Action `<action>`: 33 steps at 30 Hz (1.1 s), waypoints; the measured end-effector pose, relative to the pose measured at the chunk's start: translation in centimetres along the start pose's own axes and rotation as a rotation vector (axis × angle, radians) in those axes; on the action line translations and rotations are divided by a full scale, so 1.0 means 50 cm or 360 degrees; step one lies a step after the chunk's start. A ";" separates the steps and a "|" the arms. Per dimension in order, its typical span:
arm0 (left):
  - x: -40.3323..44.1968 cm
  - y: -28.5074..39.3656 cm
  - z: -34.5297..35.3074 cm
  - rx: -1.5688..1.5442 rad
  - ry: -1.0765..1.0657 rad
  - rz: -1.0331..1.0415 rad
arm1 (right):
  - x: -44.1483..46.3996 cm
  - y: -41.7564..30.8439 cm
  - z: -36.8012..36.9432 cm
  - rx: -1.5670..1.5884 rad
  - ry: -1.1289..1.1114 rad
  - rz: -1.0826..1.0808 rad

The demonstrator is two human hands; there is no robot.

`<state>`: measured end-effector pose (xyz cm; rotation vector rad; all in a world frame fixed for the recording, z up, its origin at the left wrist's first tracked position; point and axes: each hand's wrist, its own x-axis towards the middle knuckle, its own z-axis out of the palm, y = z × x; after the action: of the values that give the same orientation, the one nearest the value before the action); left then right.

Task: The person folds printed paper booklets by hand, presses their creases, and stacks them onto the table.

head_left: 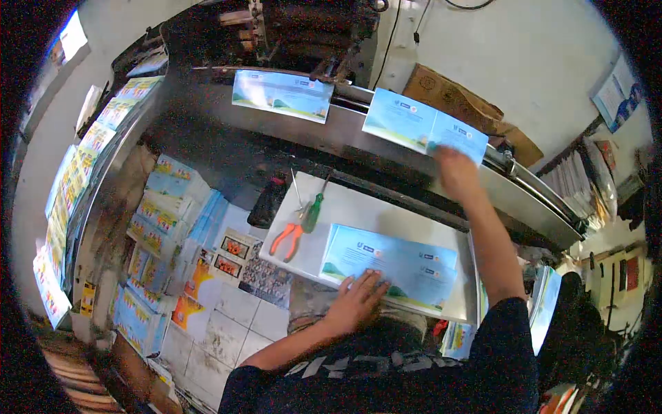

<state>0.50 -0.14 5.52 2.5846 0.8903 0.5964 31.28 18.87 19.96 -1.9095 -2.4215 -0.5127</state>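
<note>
Printed sheets [427, 277], pale blue with a green landscape along the bottom, lie in a low, slightly fanned pile on a white table [372, 207] just in front of the person. Palm down on the near edge of the pile rests the left hand [358, 298], its fingers spread loosely and gripping nothing. Reaching forward, the right hand [456, 171] is at the lower part of a matching double sheet [401, 121] (it is blurred, so I cannot tell whether the fingers pinch the paper or only touch it). That sheet sits along the top edge of a grey metal panel [338, 139], and another like it [283, 98] lies farther left on the same edge, well apart from both hands.

Toward the left end of the table, pliers [287, 240] with orange handles lie next to a screwdriver [314, 212] with a green handle, both apart from the pile. Behind the panel, near the right-hand sheet, is some brown cardboard [441, 93].

Over on the left, stacks of colourful prints [165, 200] stand low down beside a floor [227, 321] of smudged pale tiles. Farther left, more prints [76, 172] overlap in a long row along a raised edge.
</note>
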 end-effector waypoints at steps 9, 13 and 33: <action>-0.013 0.008 0.030 -0.0033 0.0807 0.0191 | -0.335 -0.307 -0.047 0.0259 -0.0406 -0.0462; -0.008 0.010 0.036 0.0031 0.0905 0.0294 | -0.297 -0.263 -0.068 0.0762 -0.0658 -0.0491; 0.009 0.002 0.006 0.0208 0.0162 0.0007 | -0.148 -0.137 -0.084 0.0595 -0.0523 0.0038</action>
<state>1.02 0.01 5.41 2.6931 0.9867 0.6985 25.87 9.42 20.68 -1.9724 -2.4401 0.2641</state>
